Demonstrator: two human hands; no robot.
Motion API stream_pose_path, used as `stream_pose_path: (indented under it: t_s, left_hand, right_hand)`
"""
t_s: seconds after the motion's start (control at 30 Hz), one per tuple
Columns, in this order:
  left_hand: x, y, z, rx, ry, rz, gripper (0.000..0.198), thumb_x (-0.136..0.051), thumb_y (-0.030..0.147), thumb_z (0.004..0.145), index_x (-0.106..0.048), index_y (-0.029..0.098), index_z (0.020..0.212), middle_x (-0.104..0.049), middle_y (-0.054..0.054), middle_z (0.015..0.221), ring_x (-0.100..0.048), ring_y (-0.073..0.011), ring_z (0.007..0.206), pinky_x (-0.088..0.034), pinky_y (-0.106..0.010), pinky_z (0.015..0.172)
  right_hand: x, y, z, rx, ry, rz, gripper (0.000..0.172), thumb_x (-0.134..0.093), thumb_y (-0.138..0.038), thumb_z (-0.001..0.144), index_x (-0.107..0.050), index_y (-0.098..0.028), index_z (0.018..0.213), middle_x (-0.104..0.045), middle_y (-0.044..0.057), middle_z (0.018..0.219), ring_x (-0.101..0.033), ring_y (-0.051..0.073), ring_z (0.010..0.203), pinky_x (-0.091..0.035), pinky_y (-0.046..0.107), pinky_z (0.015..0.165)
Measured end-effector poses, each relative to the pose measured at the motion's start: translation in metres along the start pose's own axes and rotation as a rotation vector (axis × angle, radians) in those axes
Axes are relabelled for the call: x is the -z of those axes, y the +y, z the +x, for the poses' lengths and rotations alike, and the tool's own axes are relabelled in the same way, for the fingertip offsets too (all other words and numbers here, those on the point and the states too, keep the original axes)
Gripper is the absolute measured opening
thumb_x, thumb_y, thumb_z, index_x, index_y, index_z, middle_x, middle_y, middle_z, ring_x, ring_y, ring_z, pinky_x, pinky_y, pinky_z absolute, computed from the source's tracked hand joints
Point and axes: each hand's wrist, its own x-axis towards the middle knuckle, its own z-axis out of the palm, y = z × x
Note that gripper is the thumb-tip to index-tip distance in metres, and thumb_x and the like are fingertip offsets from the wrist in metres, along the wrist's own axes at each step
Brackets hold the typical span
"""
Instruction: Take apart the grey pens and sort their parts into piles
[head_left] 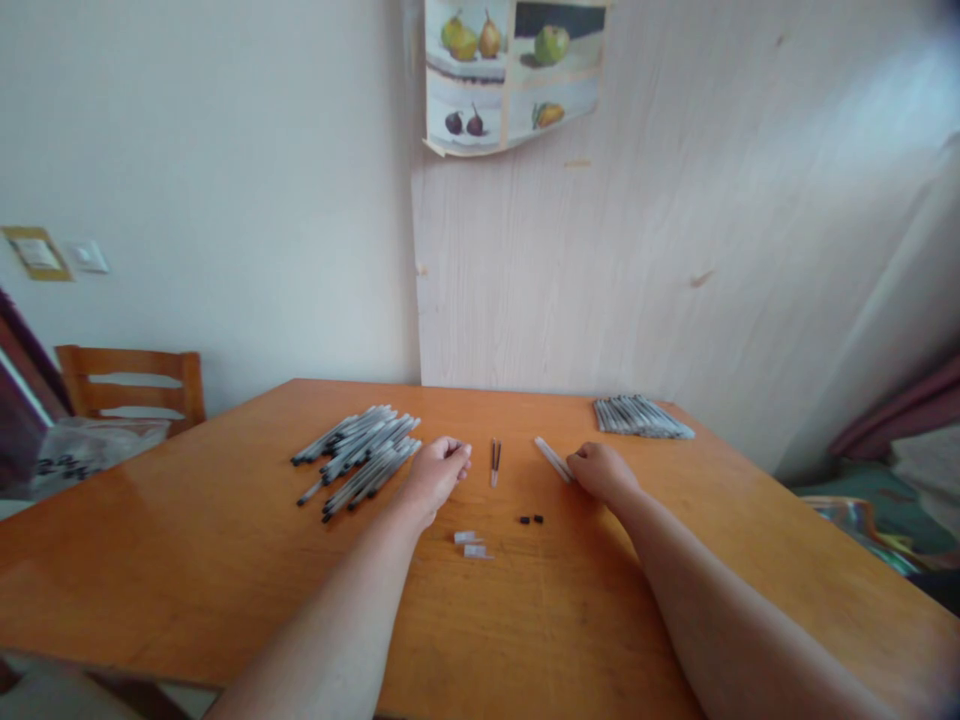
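Right hand (pixel 600 470) is pinching the near end of a white barrel (pixel 553 459), grip clamped on it. The barrel is slanting away far-left from the fingertips, low and seemingly resting on the surface (pixel 225 560). Left hand (pixel 439 470) is curling loosely, knuckles up, grip half closed; can't tell if anything is inside. It's sitting just right of the loose pile of grey pens (pixel 360 455), touching or almost touching the nearest ones. Between the hands two thin dark refills (pixel 495 461) are lying side by side, running near to far. Nearer, two tiny black caps (pixel 532 520) and, left of them, two small clear pieces (pixel 471 544) are lying apart from both hands. Far right, a tidy stack of pale barrels (pixel 641 417) is sitting by the surface edge. Judging from this, one barrel is being picked up, with small parts laid out and none joined yet. The next move seems to be calling for a fine fingertip pinch on a refill and steady aim at the barrel's open end. A wooden chair (pixel 131 385) and a plastic bag (pixel 90 450) are standing off left.
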Motion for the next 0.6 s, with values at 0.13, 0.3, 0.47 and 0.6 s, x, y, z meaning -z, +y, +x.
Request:
stream_pose_path:
  t_s: [0.13, 0.3, 0.47, 0.6]
  left_hand:
    - [0.005, 0.001, 0.003, -0.016, 0.054, 0.013, 0.024, -0.062, 0.041, 0.074, -0.06, 0.017, 0.079, -0.062, -0.001, 0.068, -0.054, -0.0128, 0.061, -0.04, -0.024, 0.057]
    - [0.017, 0.004, 0.008, -0.048, 0.148, -0.008, 0.023, -0.06, 0.039, 0.075, -0.06, 0.017, 0.084, -0.063, -0.002, 0.071, -0.055, -0.013, 0.062, -0.042, -0.024, 0.059]
    - [0.019, -0.001, 0.012, -0.081, 0.173, 0.085, 0.018, -0.06, 0.036, 0.076, -0.062, 0.019, 0.083, -0.066, -0.004, 0.074, -0.058, -0.0164, 0.068, -0.043, -0.027, 0.064]
    - [0.009, -0.01, 0.01, -0.181, 0.048, 0.256, 0.011, -0.062, 0.025, 0.074, -0.067, 0.022, 0.084, -0.07, -0.006, 0.089, -0.062, -0.0209, 0.087, -0.043, -0.03, 0.081]
  right_hand:
    - [0.001, -0.009, -0.005, 0.035, 0.095, 0.021, 0.024, -0.047, -0.032, 0.083, -0.067, -0.018, 0.084, -0.07, 0.012, 0.087, -0.063, 0.023, 0.084, -0.038, 0.028, 0.064]
    - [0.0, -0.031, -0.02, 0.175, 0.16, 0.055, 0.027, -0.045, -0.032, 0.087, -0.066, -0.021, 0.099, -0.07, 0.01, 0.092, -0.062, 0.023, 0.087, -0.038, 0.029, 0.066]
    - [-0.009, -0.051, -0.037, 0.447, 0.103, 0.123, 0.026, -0.045, -0.022, 0.087, -0.061, -0.02, 0.108, -0.069, 0.007, 0.101, -0.058, 0.02, 0.097, -0.04, 0.028, 0.079]
    - [-0.019, -0.063, -0.045, 0.59, 0.025, 0.135, 0.031, -0.044, -0.015, 0.085, -0.057, -0.019, 0.113, -0.07, 0.006, 0.106, -0.054, 0.02, 0.108, -0.037, 0.032, 0.092]
